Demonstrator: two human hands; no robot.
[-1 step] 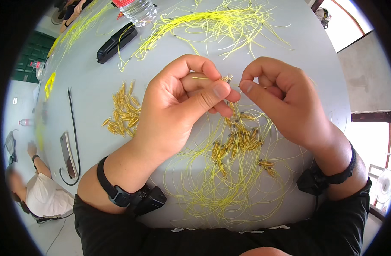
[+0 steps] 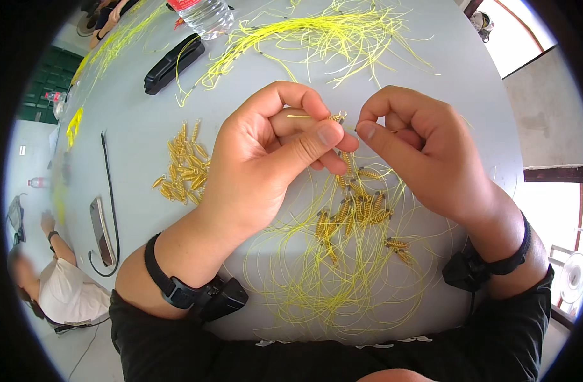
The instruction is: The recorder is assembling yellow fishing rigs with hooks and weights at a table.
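While the left hand [image 2: 266, 149] is pinching a coil [image 2: 335, 118], the right hand [image 2: 425, 149] pinching (what, I can't tell), corded coils [image 2: 368, 206] are looking finished, bare coils [image 2: 191, 173] waiting.

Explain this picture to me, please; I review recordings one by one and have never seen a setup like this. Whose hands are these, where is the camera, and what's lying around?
There is no machine: these are a person's own bare hands, seen from a wide fisheye camera worn on the head and looking down, so straight edges bend. Each wrist wears a black strap with a small device.

The left hand holds a small gold coil at its fingertips. The right hand has thumb and forefinger together; anything between them is too small to make out.

On the grey table lie a pile of gold coils, more coils among loose yellow-green lines, a bundle of yellow-green strands, a black case and a bottle.
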